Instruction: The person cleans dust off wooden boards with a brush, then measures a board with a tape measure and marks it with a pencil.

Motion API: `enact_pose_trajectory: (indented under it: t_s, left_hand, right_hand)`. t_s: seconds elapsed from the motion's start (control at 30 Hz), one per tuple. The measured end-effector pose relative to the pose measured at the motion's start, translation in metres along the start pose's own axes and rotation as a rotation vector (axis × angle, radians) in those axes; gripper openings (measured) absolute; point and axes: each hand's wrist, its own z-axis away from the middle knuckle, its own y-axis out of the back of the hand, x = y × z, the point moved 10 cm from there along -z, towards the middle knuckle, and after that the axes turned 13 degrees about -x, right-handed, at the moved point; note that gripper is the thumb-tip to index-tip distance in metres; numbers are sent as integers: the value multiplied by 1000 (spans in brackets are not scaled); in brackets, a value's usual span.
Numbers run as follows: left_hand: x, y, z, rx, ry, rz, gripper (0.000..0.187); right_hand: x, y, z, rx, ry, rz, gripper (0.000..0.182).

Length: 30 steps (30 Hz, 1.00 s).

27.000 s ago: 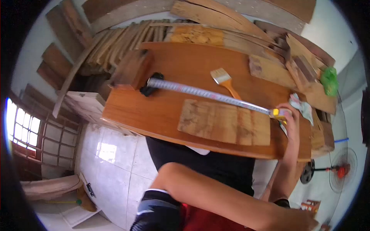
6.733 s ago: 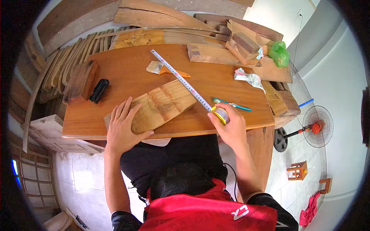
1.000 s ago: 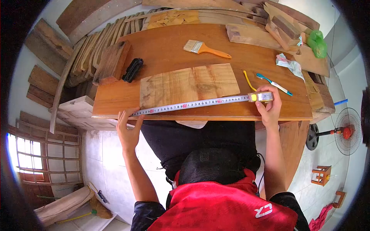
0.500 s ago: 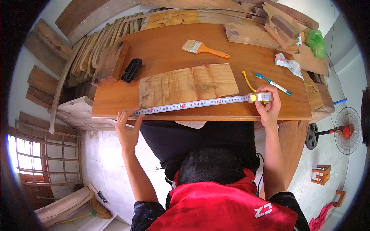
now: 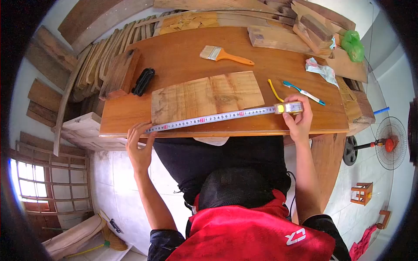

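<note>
A rectangular wooden board lies on the brown table. Along its near edge stretches the white blade of a tape measure, numbers facing up. My left hand pinches the blade's left end between thumb and fingers at the table's front edge; the tip itself is hidden under the fingers. At the other end, my right hand grips the clear and yellow tape case just past the board's right corner. The blade runs nearly straight between both hands, rising slightly to the right.
Behind the board lies a paintbrush with an orange handle. A black brush-like object sits at left, near a wood block. To the right are a yellow strip, a blue-and-white toothbrush and a crumpled wrapper. Planks surround the table.
The whole view has shifted slightly, so the table and everything on it appear a little further left. Both hands keep their hold on the tape measure, with its blade still along the board.
</note>
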Motion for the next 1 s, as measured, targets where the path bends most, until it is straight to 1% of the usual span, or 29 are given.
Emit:
enact_pose_trajectory:
  t_s: [0.07,0.2,0.3,0.37,0.4,0.67,0.77,0.87,0.97,1.0]
  left_hand:
    - [-1,0,0,2,2,19,20]
    - [-3,0,1,12,22,30,19]
    - [-2,-1,-1,2,23,-14,19]
    - [-8,-3,0,-5,76,19,19]
    - [-11,-3,0,-7,103,34,19]
    - [-8,-4,1,1,68,26,18]
    - [-10,-4,1,2,84,28,17]
    - [-11,-5,1,-1,93,28,18]
    - [-10,-5,1,-3,85,31,18]
    - [-9,-4,1,-3,80,33,18]
  right_hand:
    - [6,2,2,22,-35,-4,44]
    - [3,5,1,62,-24,32,49]
    - [3,4,0,66,-62,24,53]
    - [4,3,-1,73,-93,11,54]
    - [3,3,-2,70,-88,20,54]
    - [1,1,-5,65,-102,59,53]
    - [5,1,-5,62,-160,46,52]
    - [3,1,-6,71,-137,90,51]
    - [7,2,-5,69,-151,66,51]
    - [6,2,-5,74,-127,59,51]
